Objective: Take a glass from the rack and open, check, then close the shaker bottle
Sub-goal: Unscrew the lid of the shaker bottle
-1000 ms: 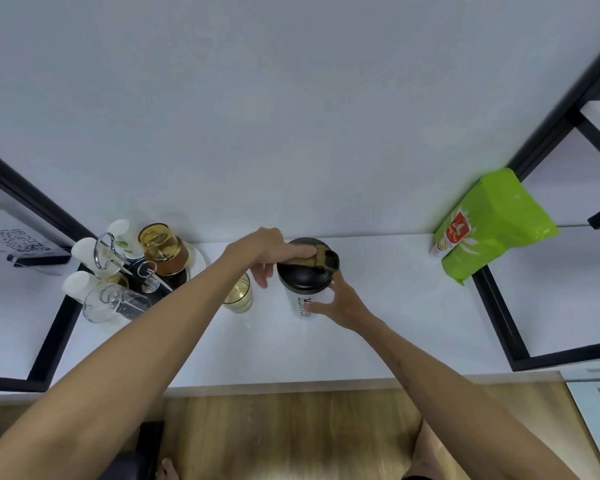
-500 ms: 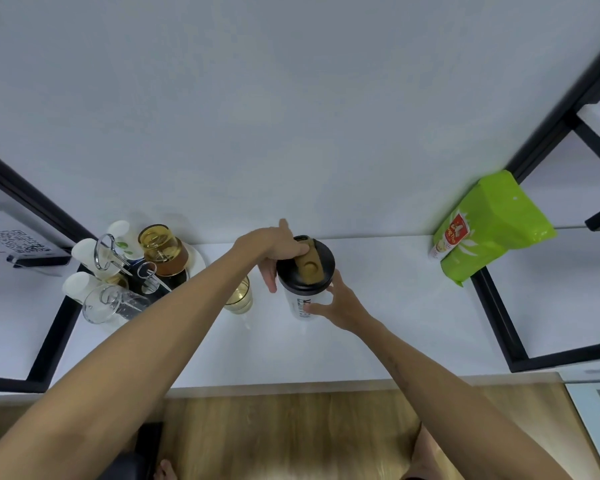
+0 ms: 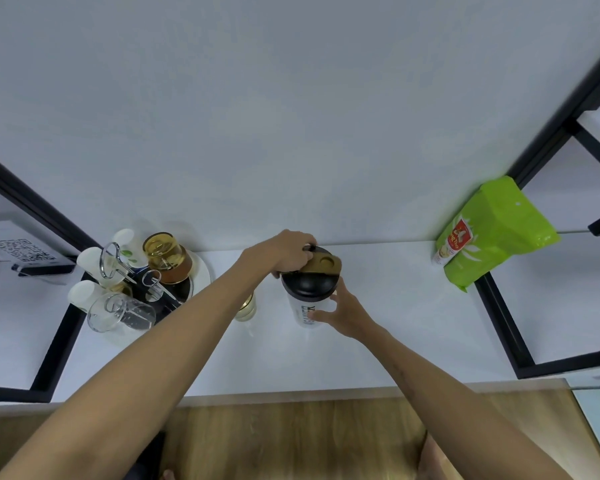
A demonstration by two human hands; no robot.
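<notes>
A shaker bottle (image 3: 305, 311) with a white body and a black lid (image 3: 309, 284) stands on the white counter (image 3: 378, 323). Its gold flip cap (image 3: 323, 265) lies across the far side of the lid. My left hand (image 3: 284, 252) rests on the lid's back edge, fingers gripping at the gold cap. My right hand (image 3: 343, 315) wraps the bottle's body from the right. A yellowish glass (image 3: 246, 308) stands just left of the bottle, partly hidden behind my left forearm. The glass rack (image 3: 136, 278) sits at the far left with several cups and glasses.
A green pouch (image 3: 492, 233) leans on the wall at the right, by a black metal frame (image 3: 499, 320). A card with a QR code (image 3: 25, 252) lies far left. The counter's front edge meets a wooden floor (image 3: 291, 438) below.
The gold flip cap has swung from pointing right to lying across the lid's far side. My left hand has shifted to the lid's back edge; my right hand stays on the bottle.
</notes>
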